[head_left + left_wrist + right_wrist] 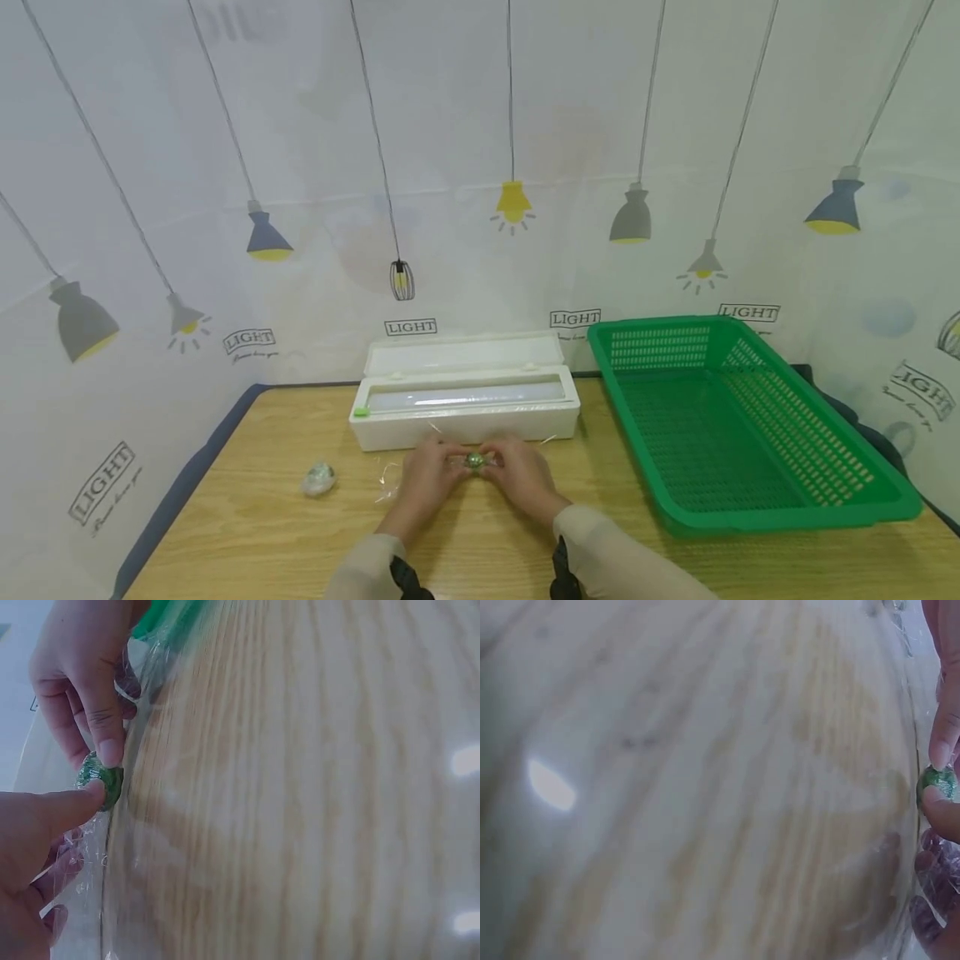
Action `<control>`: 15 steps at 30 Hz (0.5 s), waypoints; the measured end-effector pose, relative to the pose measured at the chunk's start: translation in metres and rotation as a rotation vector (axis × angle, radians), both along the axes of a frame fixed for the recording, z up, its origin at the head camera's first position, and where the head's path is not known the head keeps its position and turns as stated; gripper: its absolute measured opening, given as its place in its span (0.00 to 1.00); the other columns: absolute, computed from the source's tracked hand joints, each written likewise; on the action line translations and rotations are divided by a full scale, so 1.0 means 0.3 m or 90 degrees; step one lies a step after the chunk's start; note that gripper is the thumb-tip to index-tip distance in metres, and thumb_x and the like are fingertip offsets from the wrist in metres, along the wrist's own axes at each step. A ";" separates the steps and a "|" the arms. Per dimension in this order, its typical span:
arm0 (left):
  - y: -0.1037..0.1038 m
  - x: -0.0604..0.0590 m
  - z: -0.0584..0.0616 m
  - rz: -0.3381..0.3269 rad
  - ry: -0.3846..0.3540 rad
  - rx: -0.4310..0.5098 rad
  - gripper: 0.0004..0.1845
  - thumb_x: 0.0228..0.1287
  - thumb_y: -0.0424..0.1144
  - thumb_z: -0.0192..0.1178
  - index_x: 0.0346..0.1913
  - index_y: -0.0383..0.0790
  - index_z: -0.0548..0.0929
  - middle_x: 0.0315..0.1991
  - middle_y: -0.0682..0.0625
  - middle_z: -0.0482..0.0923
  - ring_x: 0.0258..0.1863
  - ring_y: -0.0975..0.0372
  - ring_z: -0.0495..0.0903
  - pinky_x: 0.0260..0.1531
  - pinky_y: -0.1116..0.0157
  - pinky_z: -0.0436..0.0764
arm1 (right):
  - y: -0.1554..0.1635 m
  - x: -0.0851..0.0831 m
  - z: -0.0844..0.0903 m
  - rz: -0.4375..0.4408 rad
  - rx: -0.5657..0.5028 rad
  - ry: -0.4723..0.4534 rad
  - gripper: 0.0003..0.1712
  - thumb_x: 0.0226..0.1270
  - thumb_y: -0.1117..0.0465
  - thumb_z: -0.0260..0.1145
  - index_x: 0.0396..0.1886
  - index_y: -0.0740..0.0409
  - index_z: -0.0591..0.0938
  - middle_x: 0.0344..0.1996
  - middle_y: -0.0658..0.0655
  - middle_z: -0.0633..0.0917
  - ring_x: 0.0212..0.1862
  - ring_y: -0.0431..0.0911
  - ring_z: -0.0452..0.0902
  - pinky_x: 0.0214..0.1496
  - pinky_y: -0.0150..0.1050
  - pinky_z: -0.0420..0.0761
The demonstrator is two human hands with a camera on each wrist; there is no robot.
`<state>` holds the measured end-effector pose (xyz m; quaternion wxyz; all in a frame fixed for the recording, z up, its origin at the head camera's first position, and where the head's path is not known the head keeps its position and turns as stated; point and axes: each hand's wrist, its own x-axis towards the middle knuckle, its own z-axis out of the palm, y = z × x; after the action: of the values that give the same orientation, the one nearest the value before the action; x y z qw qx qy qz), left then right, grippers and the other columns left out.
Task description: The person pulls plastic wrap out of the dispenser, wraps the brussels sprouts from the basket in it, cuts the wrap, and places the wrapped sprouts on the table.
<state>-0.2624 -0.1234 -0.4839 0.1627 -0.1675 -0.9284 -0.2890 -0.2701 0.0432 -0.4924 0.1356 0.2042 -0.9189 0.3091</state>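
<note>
in front of the white wrap dispenser [465, 400] | left hand [426, 477] and right hand [519, 473] are pinching a small green ball [474, 460] on clear film [112, 825] over the worktop [300, 542] | advice: be keeping the film taut, fingertips close, folding evenly around it

Lighting: bright, even, overhead; my hands cast soft shadows. Head view: sharp, edges bowed. Wrist views: wooden table [300, 787] blurred, close, out of focus, with white glare spots.
</note>
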 end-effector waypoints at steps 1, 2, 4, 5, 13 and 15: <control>0.001 0.002 -0.001 0.006 0.011 -0.002 0.13 0.44 0.38 0.71 0.37 0.44 0.86 0.33 0.50 0.77 0.35 0.58 0.74 0.35 0.56 0.70 | 0.000 -0.001 0.001 0.002 0.003 0.000 0.12 0.48 0.58 0.72 0.36 0.51 0.84 0.25 0.46 0.77 0.28 0.38 0.70 0.28 0.31 0.69; 0.001 0.004 -0.002 0.009 0.021 0.001 0.14 0.43 0.37 0.71 0.38 0.44 0.86 0.33 0.50 0.78 0.35 0.58 0.75 0.35 0.56 0.71 | 0.001 -0.002 0.003 0.004 0.006 0.000 0.12 0.48 0.58 0.72 0.36 0.51 0.84 0.25 0.46 0.76 0.28 0.38 0.70 0.27 0.31 0.69; 0.003 0.006 -0.005 0.007 0.033 0.017 0.14 0.42 0.35 0.71 0.37 0.43 0.85 0.33 0.50 0.79 0.34 0.58 0.76 0.36 0.57 0.72 | 0.001 -0.005 0.007 0.006 0.011 -0.002 0.12 0.48 0.58 0.72 0.36 0.51 0.85 0.24 0.46 0.76 0.27 0.38 0.69 0.27 0.31 0.68; 0.003 0.006 -0.007 0.006 0.034 0.026 0.14 0.41 0.34 0.71 0.37 0.43 0.85 0.33 0.51 0.79 0.34 0.58 0.77 0.36 0.57 0.72 | 0.002 -0.006 0.009 0.006 0.013 -0.006 0.12 0.48 0.58 0.72 0.36 0.50 0.85 0.24 0.46 0.76 0.27 0.38 0.69 0.27 0.31 0.68; 0.009 -0.008 -0.012 0.011 -0.002 0.067 0.12 0.44 0.36 0.70 0.35 0.44 0.85 0.32 0.53 0.81 0.33 0.60 0.78 0.41 0.56 0.71 | -0.002 -0.009 0.017 0.006 0.007 -0.041 0.12 0.50 0.60 0.71 0.37 0.52 0.85 0.26 0.47 0.76 0.29 0.39 0.69 0.28 0.31 0.68; 0.008 -0.017 -0.011 0.007 -0.006 0.066 0.11 0.44 0.36 0.70 0.35 0.44 0.85 0.30 0.54 0.81 0.32 0.61 0.77 0.40 0.57 0.71 | -0.003 -0.009 0.019 0.003 0.005 -0.041 0.12 0.51 0.60 0.71 0.37 0.53 0.85 0.27 0.48 0.77 0.29 0.39 0.70 0.28 0.31 0.69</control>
<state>-0.2674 -0.1209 -0.4872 0.1682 -0.1523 -0.9138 -0.3369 -0.2729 0.0423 -0.4865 0.1047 0.1969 -0.9234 0.3123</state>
